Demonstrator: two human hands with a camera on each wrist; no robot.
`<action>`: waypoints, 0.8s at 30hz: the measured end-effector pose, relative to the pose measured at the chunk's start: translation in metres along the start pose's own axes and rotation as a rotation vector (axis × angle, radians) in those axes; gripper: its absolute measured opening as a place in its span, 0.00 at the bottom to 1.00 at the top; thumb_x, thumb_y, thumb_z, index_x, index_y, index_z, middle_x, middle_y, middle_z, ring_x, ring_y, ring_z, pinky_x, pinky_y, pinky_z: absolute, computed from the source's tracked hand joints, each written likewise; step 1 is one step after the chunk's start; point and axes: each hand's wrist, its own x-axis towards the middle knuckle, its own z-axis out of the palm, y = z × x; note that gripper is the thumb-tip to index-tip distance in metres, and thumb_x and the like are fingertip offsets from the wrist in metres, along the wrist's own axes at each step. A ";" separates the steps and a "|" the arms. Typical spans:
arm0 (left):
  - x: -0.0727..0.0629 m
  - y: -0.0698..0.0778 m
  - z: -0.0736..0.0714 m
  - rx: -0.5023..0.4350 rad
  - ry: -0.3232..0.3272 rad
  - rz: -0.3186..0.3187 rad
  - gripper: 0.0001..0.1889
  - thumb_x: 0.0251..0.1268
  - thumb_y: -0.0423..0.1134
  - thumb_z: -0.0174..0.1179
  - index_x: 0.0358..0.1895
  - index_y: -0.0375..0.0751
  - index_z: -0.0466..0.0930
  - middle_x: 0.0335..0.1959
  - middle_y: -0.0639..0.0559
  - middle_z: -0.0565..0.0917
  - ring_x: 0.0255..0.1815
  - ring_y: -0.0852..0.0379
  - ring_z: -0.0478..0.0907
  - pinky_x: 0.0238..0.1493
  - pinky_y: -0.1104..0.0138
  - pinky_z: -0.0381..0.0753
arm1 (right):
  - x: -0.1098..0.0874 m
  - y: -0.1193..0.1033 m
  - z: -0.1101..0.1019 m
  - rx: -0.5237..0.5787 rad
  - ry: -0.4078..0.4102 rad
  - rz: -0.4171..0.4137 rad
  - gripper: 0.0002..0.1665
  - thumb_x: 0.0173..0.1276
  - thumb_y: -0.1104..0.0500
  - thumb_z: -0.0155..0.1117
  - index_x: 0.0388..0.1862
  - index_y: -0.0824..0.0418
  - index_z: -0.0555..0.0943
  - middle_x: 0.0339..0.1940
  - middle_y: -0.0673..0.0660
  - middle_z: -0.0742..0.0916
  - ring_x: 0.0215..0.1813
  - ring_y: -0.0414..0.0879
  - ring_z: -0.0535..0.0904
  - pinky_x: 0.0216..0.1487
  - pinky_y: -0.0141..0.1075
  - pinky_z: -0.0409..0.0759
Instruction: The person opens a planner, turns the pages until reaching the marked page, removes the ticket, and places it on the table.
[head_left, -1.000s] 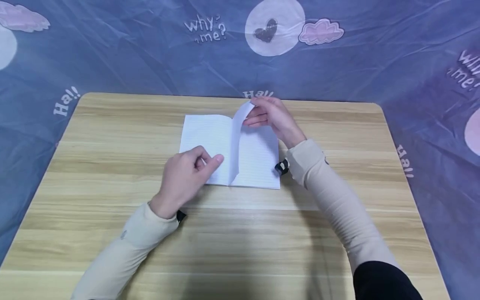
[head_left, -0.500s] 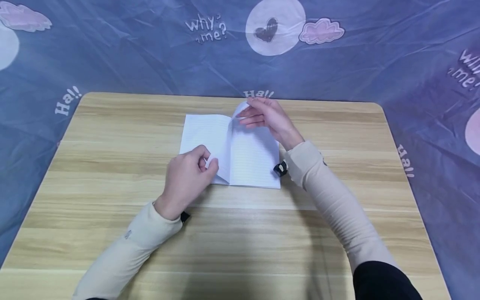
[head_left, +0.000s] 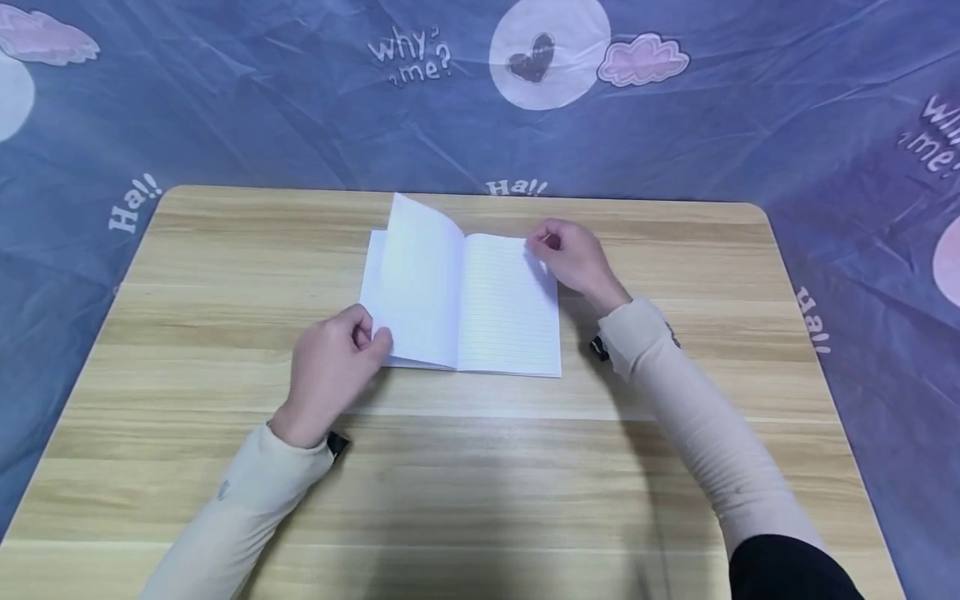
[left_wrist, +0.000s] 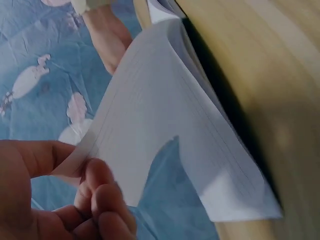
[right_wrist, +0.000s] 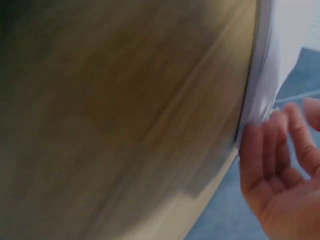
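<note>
An open lined notebook (head_left: 510, 317) lies on the table, its right side flat. One raised page (head_left: 422, 275) leans over the left side, its top corner standing up. At that page's lower outer edge my left hand (head_left: 330, 367) pinches the paper between thumb and finger; the left wrist view shows the page (left_wrist: 145, 95) bending away from this grip. My right hand (head_left: 573, 254) is at the notebook's top right corner. In the right wrist view its fingers (right_wrist: 252, 165) are loosely bent beside the notebook's edge, the thumb apart from them. Whether they touch the paper is unclear.
A wood-grain table (head_left: 480, 492) carries the notebook. Behind it and at both sides hangs a blue printed cloth (head_left: 300, 100). Black straps show at both wrists.
The page has turned from the right side over to the left. My left hand has moved left with it. My right hand has released the page and shifted right to the notebook's corner.
</note>
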 end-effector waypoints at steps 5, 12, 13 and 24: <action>-0.001 -0.013 -0.007 0.048 -0.088 -0.094 0.11 0.70 0.38 0.61 0.27 0.43 0.75 0.16 0.55 0.71 0.20 0.52 0.70 0.29 0.57 0.67 | 0.002 0.007 -0.005 -0.227 0.027 -0.043 0.14 0.79 0.61 0.67 0.58 0.63 0.86 0.47 0.63 0.82 0.51 0.59 0.76 0.56 0.53 0.72; 0.002 -0.029 -0.013 0.101 -0.225 -0.151 0.13 0.75 0.41 0.63 0.30 0.42 0.77 0.20 0.53 0.73 0.24 0.50 0.71 0.31 0.57 0.68 | 0.003 0.011 -0.009 -0.351 -0.037 -0.001 0.20 0.76 0.59 0.69 0.65 0.61 0.85 0.50 0.63 0.81 0.52 0.59 0.76 0.55 0.55 0.74; 0.002 -0.031 -0.013 0.112 -0.239 -0.155 0.13 0.76 0.41 0.64 0.30 0.42 0.76 0.20 0.53 0.73 0.25 0.50 0.71 0.31 0.57 0.68 | 0.003 0.012 -0.009 -0.360 -0.039 -0.001 0.21 0.76 0.59 0.69 0.65 0.61 0.85 0.49 0.62 0.81 0.52 0.59 0.76 0.54 0.55 0.74; 0.010 -0.043 -0.008 0.230 -0.317 -0.223 0.17 0.71 0.46 0.71 0.27 0.43 0.79 0.25 0.49 0.80 0.32 0.43 0.79 0.33 0.51 0.75 | 0.005 0.010 -0.008 -0.415 -0.018 -0.014 0.12 0.75 0.60 0.70 0.54 0.61 0.82 0.47 0.61 0.82 0.49 0.58 0.77 0.53 0.55 0.75</action>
